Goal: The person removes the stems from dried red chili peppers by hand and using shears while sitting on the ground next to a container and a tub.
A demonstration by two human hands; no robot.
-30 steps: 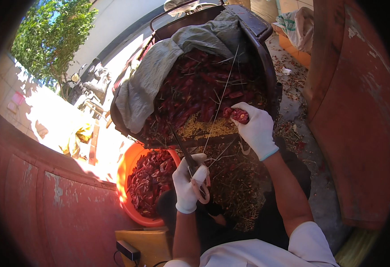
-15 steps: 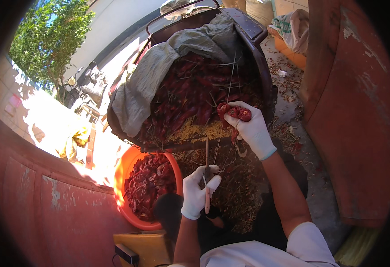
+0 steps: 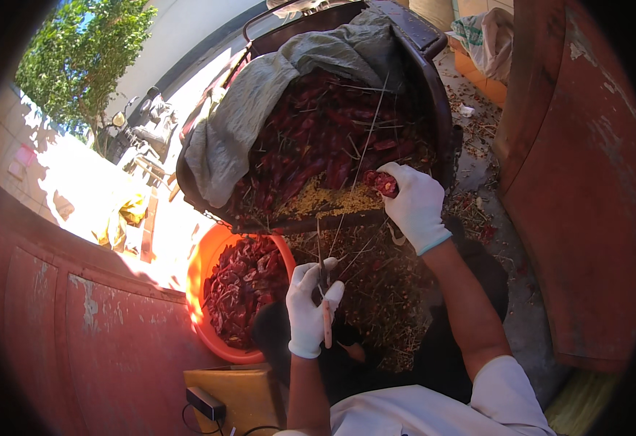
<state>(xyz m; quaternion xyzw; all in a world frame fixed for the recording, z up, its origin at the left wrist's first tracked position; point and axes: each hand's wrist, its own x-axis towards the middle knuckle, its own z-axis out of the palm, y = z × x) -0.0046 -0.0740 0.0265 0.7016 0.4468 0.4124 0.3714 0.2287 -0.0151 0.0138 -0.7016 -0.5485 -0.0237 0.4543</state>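
Seen from above, the gloved right hand (image 3: 414, 205) pinches a wrinkled dried red chili (image 3: 385, 183) at the near edge of a tilted dark tub (image 3: 434, 87), cloth-lined and heaped with chilies so they slide within reach. The gloved left hand (image 3: 310, 309) is closed around scissors (image 3: 325, 301), blades up, just beside an orange basin (image 3: 209, 254) holding cut chilies.

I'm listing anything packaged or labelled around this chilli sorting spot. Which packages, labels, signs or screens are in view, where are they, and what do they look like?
Sack: top right, behind the dark tub, slumped, pale with green marks.
Small black box: bottom, on a yellow block, flat and oblong, cable attached.
Pink panel: far left wall, small and squarish; too blurred to tell if it is a sign.
No screens show.
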